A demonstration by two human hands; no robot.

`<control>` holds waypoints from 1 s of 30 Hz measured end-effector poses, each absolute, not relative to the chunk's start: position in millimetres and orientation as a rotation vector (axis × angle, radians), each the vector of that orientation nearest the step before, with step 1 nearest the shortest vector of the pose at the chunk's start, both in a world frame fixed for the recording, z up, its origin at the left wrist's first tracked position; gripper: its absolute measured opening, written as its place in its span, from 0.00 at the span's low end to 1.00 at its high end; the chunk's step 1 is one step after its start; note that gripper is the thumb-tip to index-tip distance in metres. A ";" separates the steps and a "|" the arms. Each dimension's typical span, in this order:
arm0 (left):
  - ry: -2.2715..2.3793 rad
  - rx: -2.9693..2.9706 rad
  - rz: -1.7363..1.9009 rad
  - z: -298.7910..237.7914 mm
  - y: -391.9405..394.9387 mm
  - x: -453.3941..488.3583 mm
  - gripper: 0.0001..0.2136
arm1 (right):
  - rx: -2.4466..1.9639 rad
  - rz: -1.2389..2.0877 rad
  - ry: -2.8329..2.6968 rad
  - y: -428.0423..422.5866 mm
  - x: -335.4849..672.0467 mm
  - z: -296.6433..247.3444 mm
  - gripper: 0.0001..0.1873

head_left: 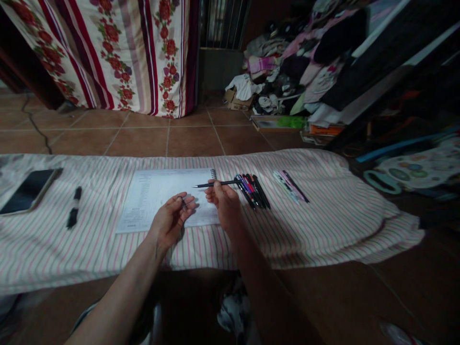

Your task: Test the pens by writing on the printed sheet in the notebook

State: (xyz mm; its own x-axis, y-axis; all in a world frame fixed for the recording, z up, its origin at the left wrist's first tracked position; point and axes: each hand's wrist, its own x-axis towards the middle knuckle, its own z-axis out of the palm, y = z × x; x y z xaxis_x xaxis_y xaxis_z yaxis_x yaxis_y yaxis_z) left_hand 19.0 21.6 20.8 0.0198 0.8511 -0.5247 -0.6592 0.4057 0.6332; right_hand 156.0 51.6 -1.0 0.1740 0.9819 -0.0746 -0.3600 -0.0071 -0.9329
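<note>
My right hand [223, 200] pinches a slim black pen [204, 185] that lies nearly level, its pointed tip toward the left. Beside it, my left hand [173, 211] is half curled with the palm up, thumb and fingers closed on a small, thin, dark piece [184, 202] too small to name. Both hands are above the right part of an open spiral notebook [151, 191] with a pale printed page. Just right of my right hand lies a row of several dark and coloured pens [256, 192], close to the back end of the held pen.
A striped cloth [323, 211] covers the low surface. At left rest a smartphone [28, 190] and a black-and-white marker [74, 208]. Several slim pastel and dark pens [290, 186] lie farther right. Beyond are a floral curtain [136, 57] and heaped clothes [287, 62].
</note>
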 end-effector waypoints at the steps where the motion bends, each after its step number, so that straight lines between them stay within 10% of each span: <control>1: 1.001 0.235 1.190 21.0 21.4 19.1 0.09 | -1.052 1.255 -0.789 51.6 155.7 -1.0 0.19; 30: 0.918 0.169 1.253 18.9 22.8 9.5 0.10 | -1.137 1.177 -0.739 55.9 146.8 2.1 0.19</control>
State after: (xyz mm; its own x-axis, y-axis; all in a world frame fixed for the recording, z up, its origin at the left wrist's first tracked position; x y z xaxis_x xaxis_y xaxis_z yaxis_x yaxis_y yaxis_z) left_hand 9.5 22.8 18.9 0.0199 0.8650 -0.5014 -0.7386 0.3508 0.5757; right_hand 146.8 55.9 2.1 0.2678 0.9576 -0.1067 -0.3202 -0.0160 -0.9472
